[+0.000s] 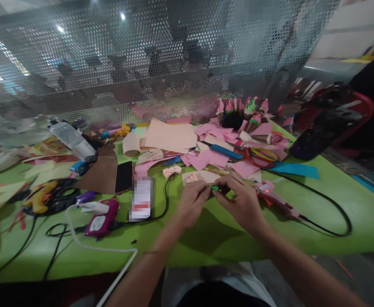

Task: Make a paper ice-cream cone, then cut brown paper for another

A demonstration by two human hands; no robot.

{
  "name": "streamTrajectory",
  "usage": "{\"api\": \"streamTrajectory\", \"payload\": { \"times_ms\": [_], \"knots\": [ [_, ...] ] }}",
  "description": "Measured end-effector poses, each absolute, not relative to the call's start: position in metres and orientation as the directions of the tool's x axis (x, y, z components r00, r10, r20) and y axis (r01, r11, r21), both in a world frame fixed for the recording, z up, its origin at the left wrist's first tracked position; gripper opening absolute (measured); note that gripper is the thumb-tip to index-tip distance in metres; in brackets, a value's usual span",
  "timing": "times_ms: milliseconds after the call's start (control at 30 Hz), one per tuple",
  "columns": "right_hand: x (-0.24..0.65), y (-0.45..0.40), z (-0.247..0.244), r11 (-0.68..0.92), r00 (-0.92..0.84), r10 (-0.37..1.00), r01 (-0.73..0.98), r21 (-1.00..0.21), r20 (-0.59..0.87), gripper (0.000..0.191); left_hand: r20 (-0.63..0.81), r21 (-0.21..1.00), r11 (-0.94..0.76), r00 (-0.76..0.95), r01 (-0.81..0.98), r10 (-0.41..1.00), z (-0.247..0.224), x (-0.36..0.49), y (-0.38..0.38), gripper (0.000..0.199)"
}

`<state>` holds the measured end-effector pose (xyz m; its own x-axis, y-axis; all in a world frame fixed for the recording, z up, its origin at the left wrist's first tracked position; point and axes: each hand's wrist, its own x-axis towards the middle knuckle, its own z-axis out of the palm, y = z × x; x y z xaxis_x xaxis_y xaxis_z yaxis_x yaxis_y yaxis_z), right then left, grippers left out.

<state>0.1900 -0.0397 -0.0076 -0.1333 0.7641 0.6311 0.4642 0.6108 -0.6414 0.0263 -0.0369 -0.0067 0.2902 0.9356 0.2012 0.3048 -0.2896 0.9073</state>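
A small green piece [214, 187] is pinched between the fingertips of my left hand [193, 200] and my right hand [238, 198], low over the green table [161, 251]. What the piece is cannot be made out. Just beyond my fingers lies a cream sheet [202, 175] with a pale scrap on it. The pink glue gun [279, 200], with a red light, rests to the right of my right hand, its cord looping further right. Blue-handled scissors [227, 151] and red-handled scissors [259, 158] lie among pink foam pieces [206, 158].
Small pink and green cone shapes [250, 106] stand at the back. A dark bottle [317, 123] is at the right, a clear bottle [73, 138] at the left. A black phone [124, 177], a magenta power strip [102, 219] and cables lie left of my hands.
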Motion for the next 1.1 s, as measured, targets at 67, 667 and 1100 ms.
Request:
{"api": "streamTrajectory", "payload": {
  "times_ms": [67,667,1100],
  "knots": [
    [0.190,-0.040,-0.008,0.614,-0.125,0.756,0.474,-0.631,0.642,0.008,0.218,0.886,-0.313,0.289,0.342,0.932,-0.006,0.028,-0.038,0.029],
    [0.189,-0.042,-0.009,0.573,-0.025,0.785,0.408,-0.711,0.619,0.005,0.160,0.978,-0.188,0.250,0.091,0.955,-0.010,0.032,-0.038,0.028],
    [0.196,-0.029,-0.018,0.235,-0.037,0.972,0.071,-0.969,0.233,0.023,0.154,0.970,-0.194,0.248,0.145,0.957,-0.012,0.027,-0.036,0.026]
  ]
}}
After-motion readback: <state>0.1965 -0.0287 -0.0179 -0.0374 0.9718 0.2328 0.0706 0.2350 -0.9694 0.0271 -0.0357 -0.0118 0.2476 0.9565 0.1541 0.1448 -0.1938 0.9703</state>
